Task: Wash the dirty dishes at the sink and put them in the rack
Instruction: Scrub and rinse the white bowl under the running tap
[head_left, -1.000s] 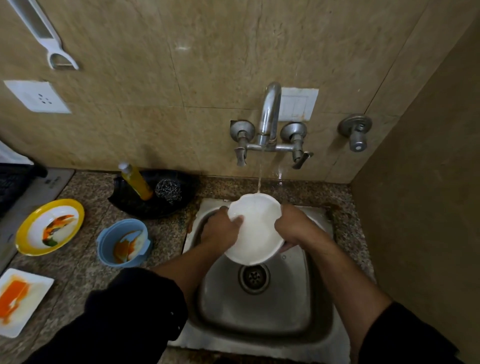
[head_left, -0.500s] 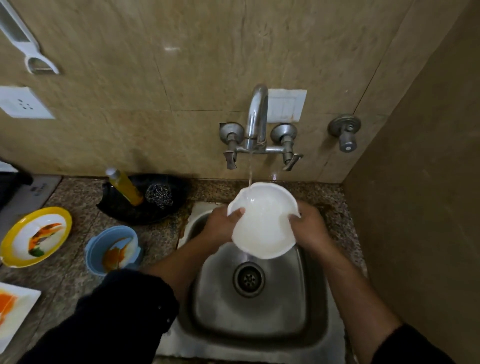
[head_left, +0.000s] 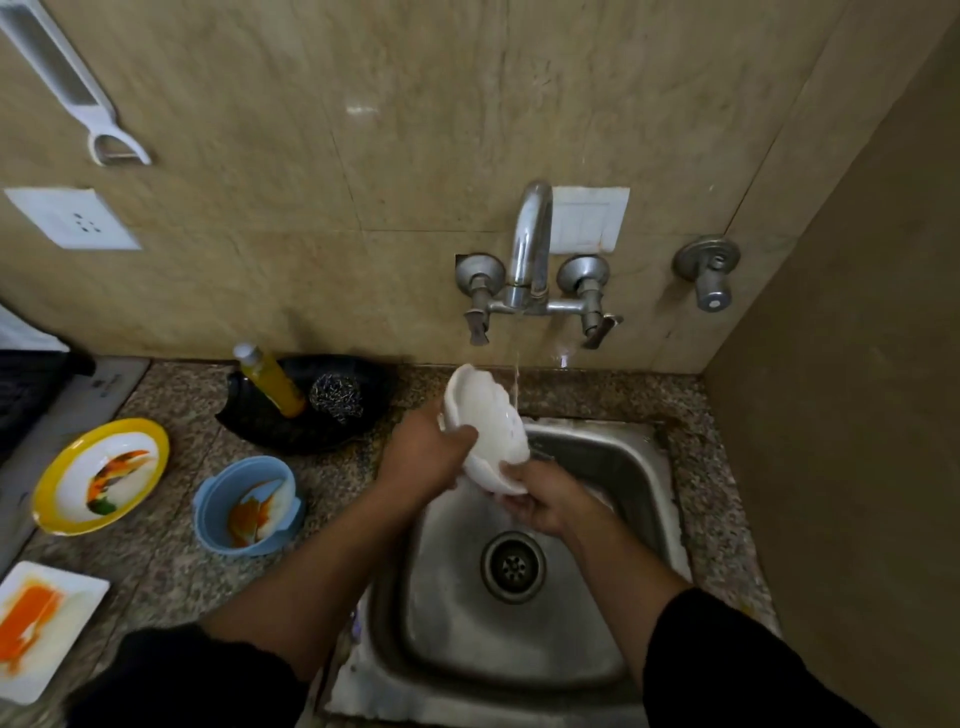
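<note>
A white bowl is tilted on edge over the left back corner of the steel sink, its hollow facing right. My left hand grips its left rim, thumb inside. My right hand holds its lower edge from beneath. A thin stream of water falls from the tap just right of the bowl. Dirty dishes wait on the counter at left: a blue bowl, a yellow-rimmed plate and a white square plate, all smeared orange.
A black tray behind the sink holds a yellow soap bottle and a steel scrubber. A brown side wall closes the right. A second valve and a wall socket sit on the tiled wall. No rack is visible.
The bowl has turned from facing me to standing on edge and shifted left of the water stream. My right hand slid from its right rim down under its lower edge.
</note>
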